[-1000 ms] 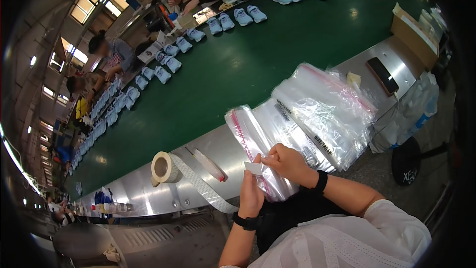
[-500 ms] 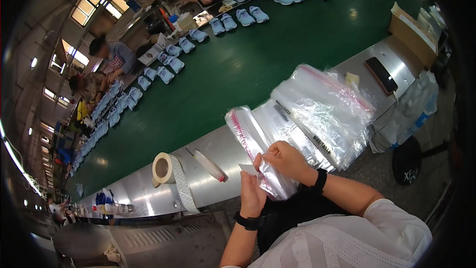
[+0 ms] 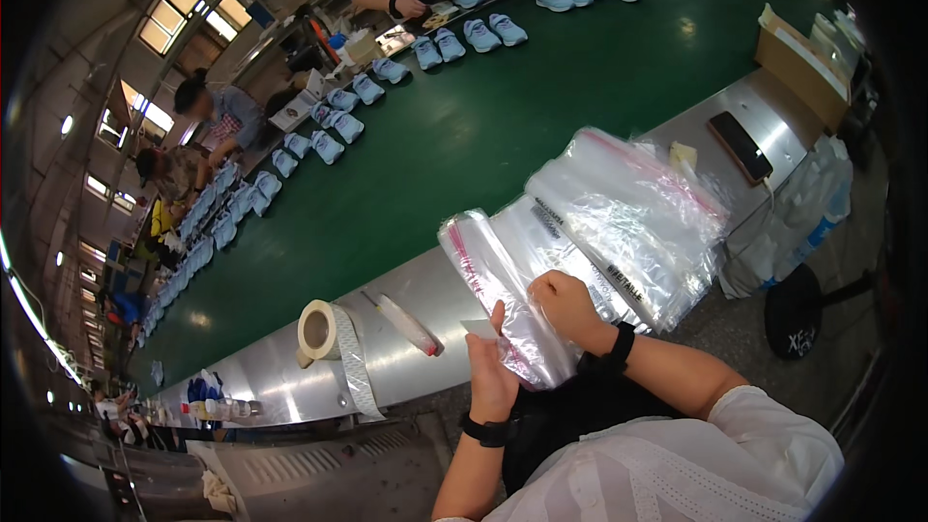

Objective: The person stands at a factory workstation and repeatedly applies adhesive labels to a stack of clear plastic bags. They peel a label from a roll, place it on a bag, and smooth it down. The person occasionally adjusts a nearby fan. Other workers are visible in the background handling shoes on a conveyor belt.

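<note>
My left hand (image 3: 491,377) is closed on a small white slip (image 3: 479,329), its fingers at the lower edge of a clear plastic bag (image 3: 503,285) with a pink strip. My right hand (image 3: 568,309) lies on that bag, fingers curled into a fist. What the fist holds, if anything, is hidden. Beyond it, a stack of clear plastic bags (image 3: 619,208) spreads over the metal ledge and onto the green belt. Left of my hands lie a roll of label tape (image 3: 332,329) with a strip trailing off the ledge and a slim translucent tool (image 3: 406,325) with a red end.
Light-blue shoes (image 3: 481,35) line the far side of the green conveyor belt (image 3: 425,159), where several people work. A phone (image 3: 740,147) with a cable and a cardboard box (image 3: 807,68) are on the right of the metal ledge (image 3: 280,367). Bottles (image 3: 224,407) stand at its left.
My right hand has drawn slightly away from my left thumb and closed into a fist over the bag. My left hand keeps the white slip in nearly the same place.
</note>
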`<state>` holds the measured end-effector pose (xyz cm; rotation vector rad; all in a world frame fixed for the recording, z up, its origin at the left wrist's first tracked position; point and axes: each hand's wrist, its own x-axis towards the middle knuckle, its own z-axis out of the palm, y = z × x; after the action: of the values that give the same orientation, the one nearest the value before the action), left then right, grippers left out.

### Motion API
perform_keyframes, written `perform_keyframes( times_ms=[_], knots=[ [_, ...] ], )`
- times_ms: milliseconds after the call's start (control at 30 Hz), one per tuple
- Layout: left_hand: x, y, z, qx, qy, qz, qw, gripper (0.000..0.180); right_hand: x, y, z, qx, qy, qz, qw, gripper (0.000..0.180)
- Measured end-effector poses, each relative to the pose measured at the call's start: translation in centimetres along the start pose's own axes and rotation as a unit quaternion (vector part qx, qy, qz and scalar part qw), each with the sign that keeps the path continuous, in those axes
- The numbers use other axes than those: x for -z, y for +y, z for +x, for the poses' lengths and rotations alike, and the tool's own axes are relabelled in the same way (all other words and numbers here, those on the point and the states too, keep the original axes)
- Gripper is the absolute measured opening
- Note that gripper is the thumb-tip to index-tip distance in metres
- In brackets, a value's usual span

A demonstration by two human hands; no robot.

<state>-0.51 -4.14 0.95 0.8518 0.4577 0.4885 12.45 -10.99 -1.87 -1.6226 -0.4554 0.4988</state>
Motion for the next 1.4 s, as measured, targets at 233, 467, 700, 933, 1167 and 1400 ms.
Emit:
perform_keyframes(
  times_ms=[233, 467, 700, 933, 1167, 1400],
  knots=[
    [0.5, 3.7, -1.0, -0.161, 0.062, 0.225, 0.959, 0.048, 0.7, -0.5, -0.7, -0.007, -0.065, 0.026, 0.998, 0.018],
    [3.7, -1.8, 7.7, 0.119, -0.228, -0.331, 0.908, 0.048, 1.2, -1.5, -0.5, -0.016, -0.058, 0.020, 0.998, 0.020],
    [-0.1, 0.1, 7.4, 0.150, -0.058, 0.191, 0.968, 0.038, 4.5, -5.0, -0.7, 0.057, -0.076, 0.056, 0.994, 0.016],
    [-2.0, 0.5, 8.0, 0.226, -0.149, 0.067, 0.960, 0.031, 4.1, -5.2, -1.5, 0.114, -0.181, 0.033, 0.976, 0.038],
    [2.6, 3.0, 4.3, 0.300, -0.142, -0.150, 0.931, 0.052, 4.2, -4.2, -6.0, 0.358, -0.217, -0.324, 0.849, 0.069],
    [-4.2, 12.0, -9.5, 0.015, -0.232, 0.154, 0.960, 0.048, 3.7, -2.1, -4.7, 0.255, -0.181, -0.309, 0.898, 0.026]
  ],
)
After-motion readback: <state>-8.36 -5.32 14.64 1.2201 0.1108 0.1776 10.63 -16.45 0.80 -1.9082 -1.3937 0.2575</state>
